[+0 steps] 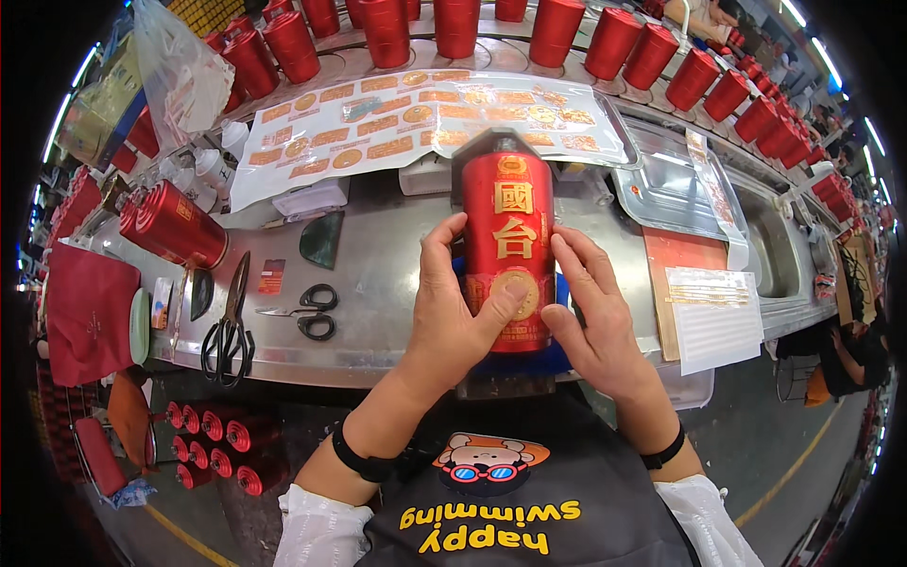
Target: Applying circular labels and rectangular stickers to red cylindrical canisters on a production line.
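A red bottle [507, 250] lies lengthwise at the near edge of the steel bench [378, 274], between both hands. Left to right: the left hand [453, 317] cups its left side, thumb pressing a round gold sticker [516, 292] (low on the bottle's front); the right hand [590, 317] grips its right side, fingers curled. Toward the far edge lies a white sheet of gold stickers [416, 118]; a paper pad [713, 317] sits near the right corner.
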`<state>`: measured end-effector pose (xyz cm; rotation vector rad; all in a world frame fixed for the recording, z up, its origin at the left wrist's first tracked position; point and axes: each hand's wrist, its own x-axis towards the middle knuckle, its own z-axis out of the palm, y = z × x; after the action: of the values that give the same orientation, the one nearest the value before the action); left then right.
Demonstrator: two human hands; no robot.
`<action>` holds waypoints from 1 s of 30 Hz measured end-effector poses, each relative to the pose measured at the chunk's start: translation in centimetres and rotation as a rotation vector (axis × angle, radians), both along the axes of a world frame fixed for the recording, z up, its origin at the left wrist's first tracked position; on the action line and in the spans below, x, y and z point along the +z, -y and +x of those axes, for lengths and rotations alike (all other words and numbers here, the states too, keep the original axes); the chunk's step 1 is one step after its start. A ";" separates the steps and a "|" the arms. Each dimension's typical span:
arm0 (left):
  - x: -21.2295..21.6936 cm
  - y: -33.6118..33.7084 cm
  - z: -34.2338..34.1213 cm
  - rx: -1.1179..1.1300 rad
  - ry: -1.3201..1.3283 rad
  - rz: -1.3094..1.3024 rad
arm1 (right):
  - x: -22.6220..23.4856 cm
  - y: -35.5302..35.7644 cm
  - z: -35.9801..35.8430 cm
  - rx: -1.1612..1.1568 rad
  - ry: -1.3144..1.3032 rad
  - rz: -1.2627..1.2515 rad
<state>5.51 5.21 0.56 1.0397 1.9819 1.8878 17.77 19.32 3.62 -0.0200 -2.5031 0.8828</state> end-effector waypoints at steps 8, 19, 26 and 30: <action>-0.1 -0.3 0.0 -0.004 0.062 0.043 | 0.8 -0.1 0.1 -0.054 -0.004 0.024; -1.4 3.9 -0.8 -0.201 -0.395 -0.213 | 5.7 -1.4 -4.2 0.101 -0.067 0.095; -0.9 3.8 -1.5 -0.308 -0.238 -0.096 | 3.0 -1.7 0.5 -0.171 -0.036 -0.181; -0.9 2.2 -0.2 -0.224 -0.015 0.029 | 0.6 -0.4 1.9 -0.023 -0.080 0.019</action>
<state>5.28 2.99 -0.30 1.2300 1.7660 1.7989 19.72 19.70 4.22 -0.0067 -2.4320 0.8343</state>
